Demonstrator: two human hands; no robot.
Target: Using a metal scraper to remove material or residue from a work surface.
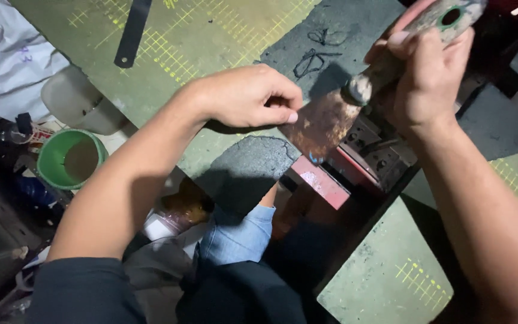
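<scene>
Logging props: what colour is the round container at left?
Green container, seen best in the head view.

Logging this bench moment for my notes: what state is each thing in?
Left hand: loosely fisted, fingertips at the blade's edge.
Right hand: gripping the handle.
Scraper: held tilted, blade rusty and stained.
Green cup: upright, open.
Green mat: worn, grid marks faded.

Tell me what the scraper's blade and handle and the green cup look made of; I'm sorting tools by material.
Scraper blade: probably steel, with brown rust-like staining and a dull sheen. Handle: likely wood or plastic, worn reddish, paint-smeared, held by the right hand. Green cup: seemingly plastic, smooth with uniform colour.
</scene>
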